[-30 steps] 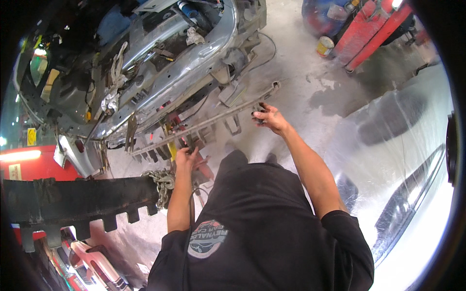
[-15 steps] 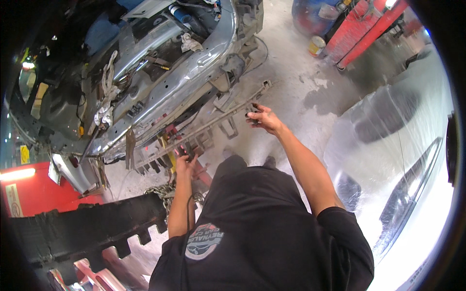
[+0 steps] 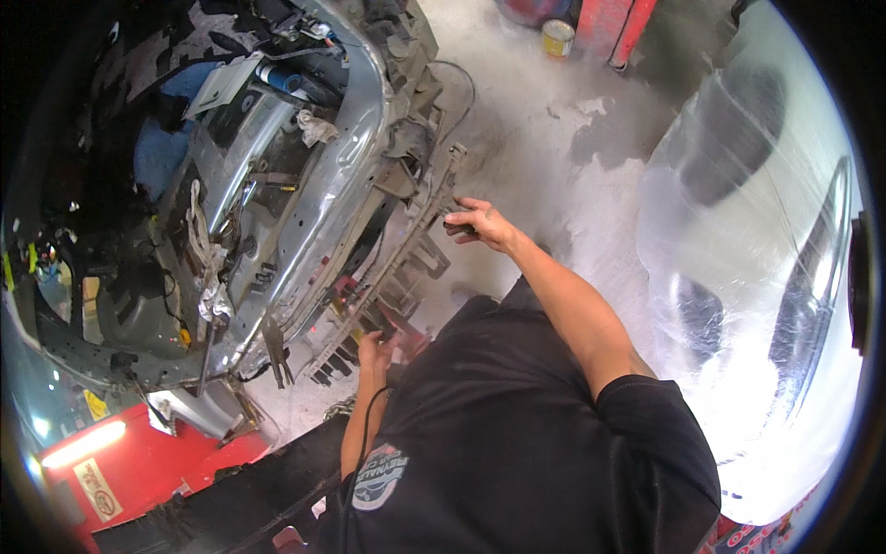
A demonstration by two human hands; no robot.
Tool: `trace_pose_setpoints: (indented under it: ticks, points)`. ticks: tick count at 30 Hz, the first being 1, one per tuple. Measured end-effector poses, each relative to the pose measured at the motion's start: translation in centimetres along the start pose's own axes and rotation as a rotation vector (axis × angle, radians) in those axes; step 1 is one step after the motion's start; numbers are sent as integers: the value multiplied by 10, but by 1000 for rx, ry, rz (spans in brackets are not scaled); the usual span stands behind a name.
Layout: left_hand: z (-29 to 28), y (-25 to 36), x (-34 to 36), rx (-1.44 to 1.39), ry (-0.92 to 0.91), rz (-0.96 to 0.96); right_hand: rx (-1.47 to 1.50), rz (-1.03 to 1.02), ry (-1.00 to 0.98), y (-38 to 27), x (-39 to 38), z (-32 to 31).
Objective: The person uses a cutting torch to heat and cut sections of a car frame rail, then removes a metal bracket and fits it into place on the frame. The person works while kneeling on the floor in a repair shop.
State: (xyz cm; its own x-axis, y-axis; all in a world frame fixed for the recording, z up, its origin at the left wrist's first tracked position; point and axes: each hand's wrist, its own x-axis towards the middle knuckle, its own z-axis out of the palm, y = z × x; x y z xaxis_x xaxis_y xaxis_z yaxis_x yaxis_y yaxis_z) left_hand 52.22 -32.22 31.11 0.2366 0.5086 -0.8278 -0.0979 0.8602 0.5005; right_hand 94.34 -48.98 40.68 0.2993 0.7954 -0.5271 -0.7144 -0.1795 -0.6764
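Observation:
A long, narrow bumper bracket [image 3: 395,268] with tabs along its near side stretches diagonally in front of me, beside the stripped end of a car body [image 3: 318,222]. My right hand [image 3: 482,225] is closed around a dark part by its far end. Lower down, my left hand [image 3: 373,353] has its fingers bent at the near end, where the tabs cluster; its grip is partly hidden. Inside the car's open bay lie a crumpled white rag [image 3: 317,127] and a blue can [image 3: 279,79].
A second car under clear plastic sheeting [image 3: 720,231] takes up the right side. A yellow can [image 3: 557,39] stands by a red post [image 3: 613,28] on the concrete floor. At lower left lie a long black bumper part [image 3: 240,503] and a red panel [image 3: 157,462].
My view has turned, so the car body appears more upright. The bracket now slants more steeply and lies closer along the car's edge, with both hands still at it.

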Motion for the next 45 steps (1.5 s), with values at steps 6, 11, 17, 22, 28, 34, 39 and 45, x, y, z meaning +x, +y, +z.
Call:
trace_pose_setpoints:
  ticks: [6,11,17,22,28,34,39,45]
  points:
    - [13,3,-17,229,37,100,82,-11,-98,-3,1,-31]
    - [54,-24,-34,141,180,95,31,31,-161,-26,1,-69]
    - [130,-44,-71,118,272,106,-61,79,-138,-48,16,-93]
    - [77,-59,-39,-91,274,57,-113,134,-185,-62,29,-84]
    - [112,-30,-63,45,245,183,-163,151,-196,-62,66,-60]
    - [77,-9,-14,-69,217,291,-202,139,-176,-64,79,-35]
    - [69,3,-2,-113,141,274,-216,152,-154,-57,86,-29]
    - [90,9,-16,-67,292,301,-223,164,-180,-61,83,-21]
